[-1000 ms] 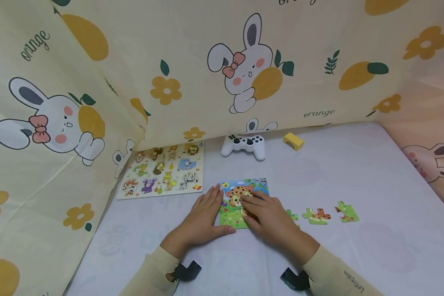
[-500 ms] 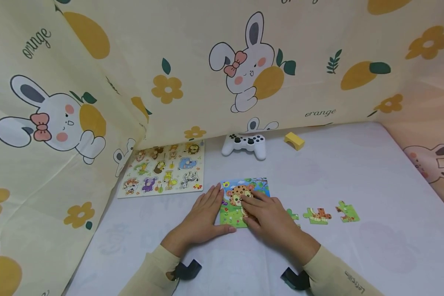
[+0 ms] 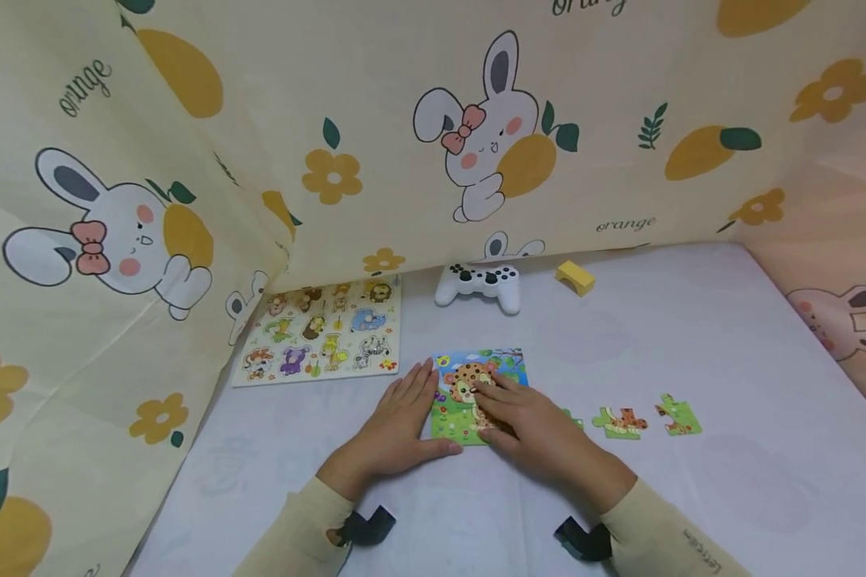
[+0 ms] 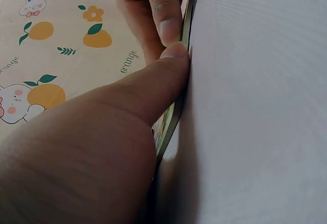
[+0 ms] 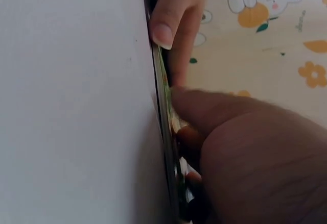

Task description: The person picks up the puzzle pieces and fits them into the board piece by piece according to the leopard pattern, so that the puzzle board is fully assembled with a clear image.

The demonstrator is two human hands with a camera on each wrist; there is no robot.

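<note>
A square jigsaw puzzle [image 3: 458, 417] with a spotted leopard on green grass lies flat on the white table in the head view. Along its left edge rests my left hand [image 3: 397, 425], fingers straight, with the thumb by the front edge. My right hand [image 3: 530, 417] lies over the puzzle's right part, fingertips touching the picture, and hides much of that side. To the right lie a loose leopard-body puzzle piece [image 3: 622, 422] and a green puzzle piece [image 3: 680, 415]. Another green piece [image 3: 572, 418] shows partly beside my right hand. Both wrist views show the puzzle's thin edge [image 4: 171, 119].
Behind on the left is an animal picture board [image 3: 317, 340], partly under the hanging patterned cloth [image 3: 375, 96]. A white game controller [image 3: 479, 287] and a yellow arched block [image 3: 574, 278] stand near the back edge.
My right hand and forearm have shifted slightly to the right, covering more of the nearby green piece. The left hand stays at the puzzle's left edge. The head view has tilted a little.
</note>
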